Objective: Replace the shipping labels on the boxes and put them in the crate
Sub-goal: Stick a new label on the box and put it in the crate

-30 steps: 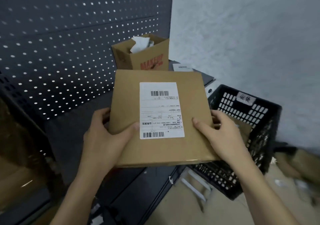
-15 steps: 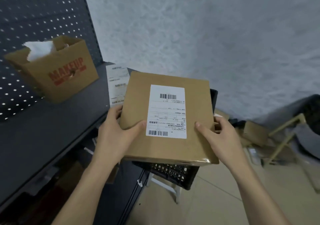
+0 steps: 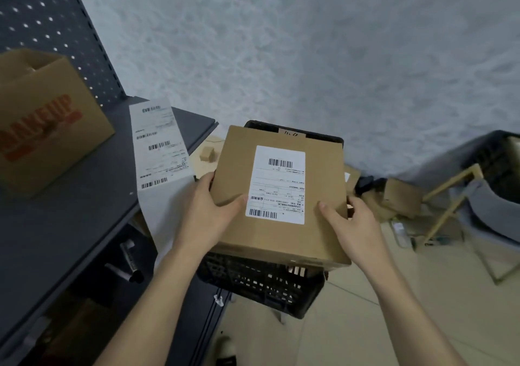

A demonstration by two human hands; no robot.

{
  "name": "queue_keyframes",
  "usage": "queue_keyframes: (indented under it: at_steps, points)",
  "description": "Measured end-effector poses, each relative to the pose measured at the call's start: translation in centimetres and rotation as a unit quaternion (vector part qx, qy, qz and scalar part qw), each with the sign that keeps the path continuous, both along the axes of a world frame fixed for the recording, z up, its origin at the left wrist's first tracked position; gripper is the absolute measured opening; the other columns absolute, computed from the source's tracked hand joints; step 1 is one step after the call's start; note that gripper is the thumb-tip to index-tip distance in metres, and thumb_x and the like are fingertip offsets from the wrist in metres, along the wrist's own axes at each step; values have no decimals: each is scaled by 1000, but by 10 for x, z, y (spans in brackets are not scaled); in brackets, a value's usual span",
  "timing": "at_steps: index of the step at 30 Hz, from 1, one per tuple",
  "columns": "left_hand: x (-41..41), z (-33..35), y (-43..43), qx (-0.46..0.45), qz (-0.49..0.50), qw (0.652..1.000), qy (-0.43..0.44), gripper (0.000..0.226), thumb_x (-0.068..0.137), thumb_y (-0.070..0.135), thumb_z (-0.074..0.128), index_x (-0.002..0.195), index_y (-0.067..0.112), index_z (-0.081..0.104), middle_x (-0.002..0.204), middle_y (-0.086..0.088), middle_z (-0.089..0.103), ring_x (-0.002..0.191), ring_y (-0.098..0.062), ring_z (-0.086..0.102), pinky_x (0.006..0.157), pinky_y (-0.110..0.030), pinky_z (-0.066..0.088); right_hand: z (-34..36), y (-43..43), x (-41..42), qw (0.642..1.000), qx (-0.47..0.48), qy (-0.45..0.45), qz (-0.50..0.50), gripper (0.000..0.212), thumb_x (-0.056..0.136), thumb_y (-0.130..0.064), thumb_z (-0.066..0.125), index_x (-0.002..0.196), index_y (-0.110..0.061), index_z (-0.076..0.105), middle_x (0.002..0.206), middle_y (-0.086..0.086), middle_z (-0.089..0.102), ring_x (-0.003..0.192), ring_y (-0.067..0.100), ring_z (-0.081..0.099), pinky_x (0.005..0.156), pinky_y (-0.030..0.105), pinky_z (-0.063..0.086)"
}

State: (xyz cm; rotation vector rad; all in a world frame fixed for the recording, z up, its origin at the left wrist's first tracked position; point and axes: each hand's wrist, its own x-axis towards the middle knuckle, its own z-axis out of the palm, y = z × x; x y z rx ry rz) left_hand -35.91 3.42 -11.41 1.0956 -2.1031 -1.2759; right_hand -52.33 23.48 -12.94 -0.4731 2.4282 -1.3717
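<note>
A flat brown cardboard box with a white shipping label on its top is held level over the black plastic crate. My left hand grips its left near edge, thumb on top beside the label. My right hand grips its right near edge, thumb on top. The box covers most of the crate's opening; only the crate's far rim and its near lattice wall show.
A strip of printed labels lies on the dark shelf and hangs over its edge. An open box marked MAKEUP stands at the left. Cardboard scraps and a wooden frame litter the floor at right.
The view has turned right and both hands have carried the box rightward and down until it sits over the crate. The grip on the box is the same.
</note>
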Motion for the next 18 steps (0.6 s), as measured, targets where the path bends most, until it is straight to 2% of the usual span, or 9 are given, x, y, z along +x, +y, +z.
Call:
queue_keyframes:
  at_steps: [2,4,6,11,12,14,16,18]
  points:
    - [-11,-10,-14,-5,-13,1000,-14,62,70,55,75,125,37,50,109,21,60,99,-5,62,77,-33,56,-7,-11,-3,1000,11,4,-12,31,85,-52,65,106,-29,60,98,-18,63,92,7,61,72,31,49]
    - [-22,-19,-29,-30,-28,998,-37,64,67,63,69,122,37,51,114,15,61,102,-11,62,80,-42,58,-13,-23,-5,999,28,9,-23,29,88,-49,62,103,-26,58,96,-17,61,90,6,58,67,28,45]
    - [-32,-26,-42,-48,-43,996,-62,75,67,67,65,132,34,48,123,9,58,107,-16,60,85,-47,57,-18,-34,-6,998,49,10,-34,26,91,-47,61,98,-23,55,91,-15,57,86,6,54,61,23,39]
    - [-53,-49,-69,6,-92,992,-87,74,77,58,69,139,29,43,129,6,53,114,-16,55,92,-45,53,-36,-57,-15,994,96,0,-54,30,93,-45,59,103,-18,55,92,-11,57,83,3,52,59,20,37]
    - [-56,-55,-73,12,-90,991,-94,76,79,54,70,143,26,40,132,4,51,117,-18,54,94,-44,52,-40,-61,-16,993,110,-4,-52,32,93,-45,59,104,-16,55,92,-9,57,83,7,53,59,21,37]
    - [-61,-67,-80,24,-85,990,-112,77,82,47,72,146,21,37,135,0,50,119,-20,53,94,-39,51,-52,-68,-18,989,138,-17,-47,38,93,-48,58,106,-12,55,99,-3,59,92,17,56,63,26,38]
    - [-64,-77,-84,29,-84,988,-124,66,82,40,73,140,21,45,129,-1,53,112,-18,55,86,-33,50,-65,-74,-22,985,160,-44,-38,40,93,-48,58,110,-12,55,106,1,61,98,21,56,72,31,42]
    - [-64,-85,-87,24,-80,986,-144,56,81,36,74,130,23,51,123,-1,56,109,-19,55,84,-34,50,-77,-80,-26,980,177,-81,-31,43,93,-45,58,119,-10,55,114,4,63,102,22,57,80,31,45]
